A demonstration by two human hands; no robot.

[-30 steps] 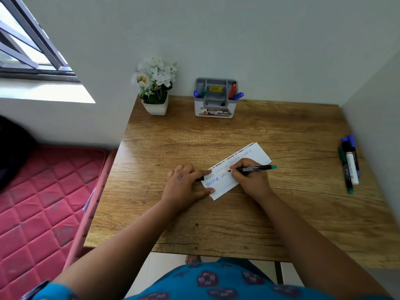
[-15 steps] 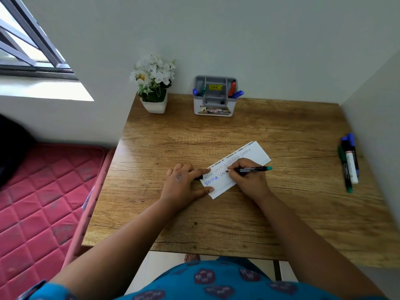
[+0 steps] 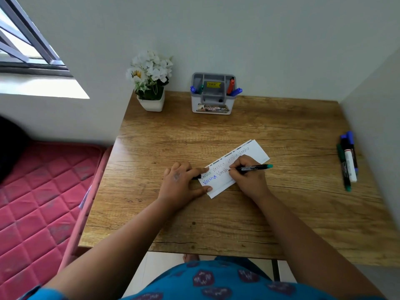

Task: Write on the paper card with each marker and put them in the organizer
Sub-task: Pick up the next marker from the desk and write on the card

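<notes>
A white paper card (image 3: 256, 149) lies slanted at the middle of the wooden desk (image 3: 281, 213), with a word written on it several times in different colours. My right hand (image 3: 246, 179) grips a black marker with a teal end (image 3: 256, 167), its tip on the card's second line. My left hand (image 3: 179, 185) presses the card's left end flat, and a small black cap (image 3: 195, 177) pokes out between its fingers. The grey and white organizer (image 3: 213, 105) stands at the desk's back edge with blue, green and red markers in its side slots.
Several loose markers (image 3: 347, 161) lie side by side at the desk's right edge, close to the side wall (image 3: 378, 115). A white pot of flowers (image 3: 151, 103) stands left of the organizer. A red mattress (image 3: 36, 202) lies left of the desk.
The marker tip has moved a little along the second line and more letters show there. My left hand stays on the card.
</notes>
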